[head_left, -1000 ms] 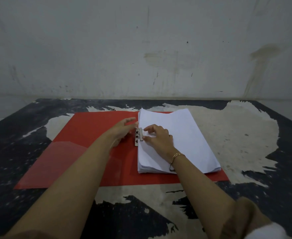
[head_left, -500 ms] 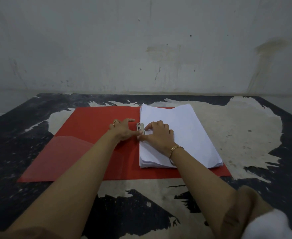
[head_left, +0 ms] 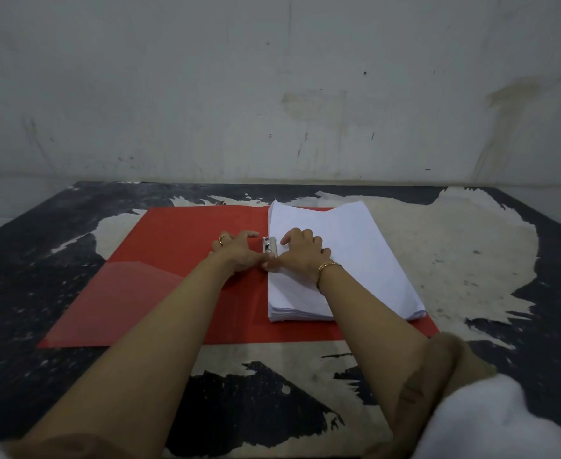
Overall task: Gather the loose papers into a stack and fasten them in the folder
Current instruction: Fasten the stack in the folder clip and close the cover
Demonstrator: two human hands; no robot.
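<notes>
where the stuff is: paper stack (head_left: 365,260) sits on the right half of the open red folder (head_left: 173,293), its left edge right up against the metal clip (head_left: 270,244) at the spine. all of it lies on a scuffed table (head_left: 471,260).
left hand (head_left: 236,248): lying loose and flat on the folder just left of the clip, fingers stretched out, thumb reaching toward the clip's near end. not grasping anything as far as i can see.
right hand (head_left: 300,251): on the stack's left edge, knuckles up, fingertips bent down onto the top sheet. honestly can't tell if the thumb is pinching the clip or just pushing, since the two thumbs meet there and hide it.
stage, my guess: papers gathered, fastening is the bit in hand.
risk 1: the far end of the stack looks a bit fanned, so the clip could close on only some of the sheets.
risk 2: pushing sideways on the stack edge could skew the sheets away from the clip.
risk 3: a sprung clip could snap on a thumb, both are very close.
risk 4: the slick folder might slide if the left hand lifts.
</notes>
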